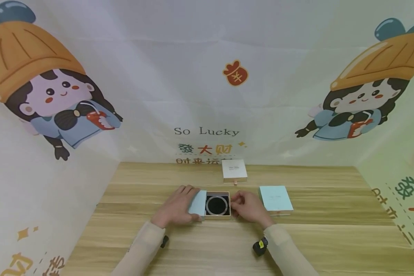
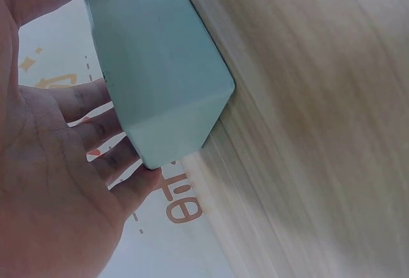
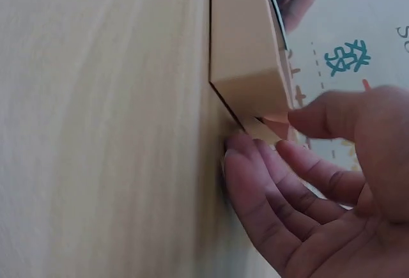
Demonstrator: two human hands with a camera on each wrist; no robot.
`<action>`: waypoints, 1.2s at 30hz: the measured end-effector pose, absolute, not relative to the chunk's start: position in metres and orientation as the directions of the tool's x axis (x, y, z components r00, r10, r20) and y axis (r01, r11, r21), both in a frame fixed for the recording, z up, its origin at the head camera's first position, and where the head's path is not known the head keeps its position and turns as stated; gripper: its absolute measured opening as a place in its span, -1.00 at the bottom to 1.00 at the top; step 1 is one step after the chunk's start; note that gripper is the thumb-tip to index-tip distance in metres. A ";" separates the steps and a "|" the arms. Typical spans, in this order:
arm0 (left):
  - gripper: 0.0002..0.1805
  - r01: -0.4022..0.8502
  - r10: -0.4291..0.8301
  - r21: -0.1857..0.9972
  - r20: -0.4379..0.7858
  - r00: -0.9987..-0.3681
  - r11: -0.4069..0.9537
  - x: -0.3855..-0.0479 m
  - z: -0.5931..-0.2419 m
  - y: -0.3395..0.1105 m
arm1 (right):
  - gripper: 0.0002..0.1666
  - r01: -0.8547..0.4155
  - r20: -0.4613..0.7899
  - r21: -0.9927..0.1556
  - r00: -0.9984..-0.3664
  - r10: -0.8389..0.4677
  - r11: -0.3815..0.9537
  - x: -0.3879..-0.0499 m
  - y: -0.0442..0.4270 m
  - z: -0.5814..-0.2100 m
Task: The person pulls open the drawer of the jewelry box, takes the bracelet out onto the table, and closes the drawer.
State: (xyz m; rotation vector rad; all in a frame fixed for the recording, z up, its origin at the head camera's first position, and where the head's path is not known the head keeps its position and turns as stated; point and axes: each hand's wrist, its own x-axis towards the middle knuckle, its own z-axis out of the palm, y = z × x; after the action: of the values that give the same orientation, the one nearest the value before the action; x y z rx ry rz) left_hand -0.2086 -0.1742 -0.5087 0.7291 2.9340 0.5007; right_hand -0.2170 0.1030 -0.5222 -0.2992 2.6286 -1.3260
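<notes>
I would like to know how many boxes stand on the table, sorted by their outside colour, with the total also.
Light blue: 2 (the partly open box with a ring-shaped piece inside, and the closed blue box at the right)
White: 1 (the white box at the back)
Total: 3

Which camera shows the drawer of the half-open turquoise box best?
The head view: it looks down into the drawer, where a grey ring lies. The right wrist view shows only the drawer's peach outside; the left wrist view shows the turquoise cover, no drawer.
</notes>
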 end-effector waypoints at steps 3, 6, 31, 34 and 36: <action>0.03 0.433 0.461 0.348 0.000 -0.887 0.832 -0.208 -0.507 -0.175 | -0.68 -0.174 -0.015 -0.776 -0.956 -0.293 0.606 -0.216 0.104 -0.515; 0.03 0.423 0.454 0.352 -0.007 -0.891 0.835 -0.208 -0.507 -0.175 | -0.50 -0.268 0.039 -0.741 -0.933 -0.358 0.616 -0.213 0.104 -0.507; 0.01 0.408 0.444 0.357 -0.024 -0.896 0.841 -0.208 -0.504 -0.172 | -0.38 -0.734 -0.123 -0.284 -0.611 -0.782 0.617 -0.228 0.060 -0.473; 0.02 0.404 0.443 0.362 -0.025 -0.896 0.840 -0.208 -0.504 -0.171 | -0.38 -0.742 -0.137 -0.286 -0.595 -0.792 0.607 -0.229 0.059 -0.475; 0.03 0.403 0.443 0.367 -0.028 -0.896 0.838 -0.209 -0.504 -0.171 | -0.38 -0.751 -0.132 -0.290 -0.582 -0.802 0.593 -0.230 0.059 -0.476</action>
State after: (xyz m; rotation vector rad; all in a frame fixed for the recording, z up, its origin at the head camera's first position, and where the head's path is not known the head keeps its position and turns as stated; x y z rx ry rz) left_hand -0.2087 -0.1715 -0.5039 0.6699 2.9045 0.5433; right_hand -0.2304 0.0586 -0.4759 -1.2800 2.5741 -0.2969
